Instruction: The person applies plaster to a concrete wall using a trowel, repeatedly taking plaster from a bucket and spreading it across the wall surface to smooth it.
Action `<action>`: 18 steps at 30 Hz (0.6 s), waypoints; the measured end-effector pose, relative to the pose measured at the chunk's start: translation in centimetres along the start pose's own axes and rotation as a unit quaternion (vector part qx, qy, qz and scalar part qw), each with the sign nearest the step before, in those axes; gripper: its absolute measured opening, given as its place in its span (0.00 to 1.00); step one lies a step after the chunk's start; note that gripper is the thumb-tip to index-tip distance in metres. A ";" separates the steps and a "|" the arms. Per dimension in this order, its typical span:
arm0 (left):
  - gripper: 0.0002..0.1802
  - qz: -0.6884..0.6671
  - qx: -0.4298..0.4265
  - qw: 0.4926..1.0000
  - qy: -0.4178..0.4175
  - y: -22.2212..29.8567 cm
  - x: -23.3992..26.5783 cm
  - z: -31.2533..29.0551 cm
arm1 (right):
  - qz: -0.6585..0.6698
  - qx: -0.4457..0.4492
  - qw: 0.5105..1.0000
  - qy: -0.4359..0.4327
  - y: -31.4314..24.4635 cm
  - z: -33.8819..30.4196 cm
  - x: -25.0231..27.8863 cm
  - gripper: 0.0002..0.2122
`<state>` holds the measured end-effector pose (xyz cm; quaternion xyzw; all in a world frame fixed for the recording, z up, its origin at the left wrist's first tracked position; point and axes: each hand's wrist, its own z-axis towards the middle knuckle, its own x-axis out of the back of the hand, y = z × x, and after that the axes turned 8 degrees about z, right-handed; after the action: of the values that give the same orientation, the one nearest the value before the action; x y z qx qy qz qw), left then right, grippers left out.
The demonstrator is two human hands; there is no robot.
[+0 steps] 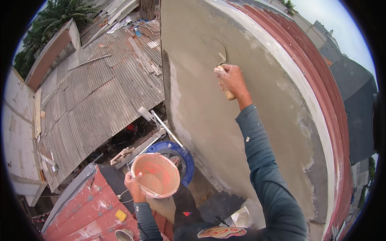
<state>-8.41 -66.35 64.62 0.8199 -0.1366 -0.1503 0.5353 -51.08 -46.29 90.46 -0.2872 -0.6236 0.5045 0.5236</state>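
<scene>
My right hand [233,80] is wrapped round the wooden handle of a trowel [230,94]. The trowel's metal neck and blade lie against the upper part of a wall [249,124] coated in grey-brown wet-looking plaster. Faint curved marks show in the plaster around the blade. Low on the left, my left hand [135,187] grips the side of an orange-pink bucket [175,172], thumb over the rim. Tilted toward me, the bucket shows a smeared inside with some plaster mix at the bottom.
Behind the bucket sits a round blue tub [188,166]. Corrugated roofing [100,96] spreads across the left, with loose boards. A red metal roof [86,201] lies below left, bearing a yellow sponge-like block [121,215]. Another red roof [321,80] edges the wall's right side.
</scene>
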 end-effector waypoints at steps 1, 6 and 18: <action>0.14 -0.005 0.004 1.000 -0.003 0.3 0.2 -0.2 | 0.012 0.029 0.999 0.017 -1.6 -0.6 0.8 0.11; 0.14 0.005 -0.013 1.000 0.004 -0.9 1.4 -0.1 | 0.116 0.062 0.991 -0.009 -1.5 -1.4 1.1 0.11; 0.13 -0.023 0.018 0.999 -0.024 -2.6 2.4 -0.4 | -0.031 0.001 0.999 0.022 8.4 -2.1 -0.6 0.11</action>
<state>-5.88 -65.90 62.15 0.8286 -0.1335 -0.1795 0.5133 -50.33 -43.34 82.31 -0.2780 -0.6197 0.4821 0.5534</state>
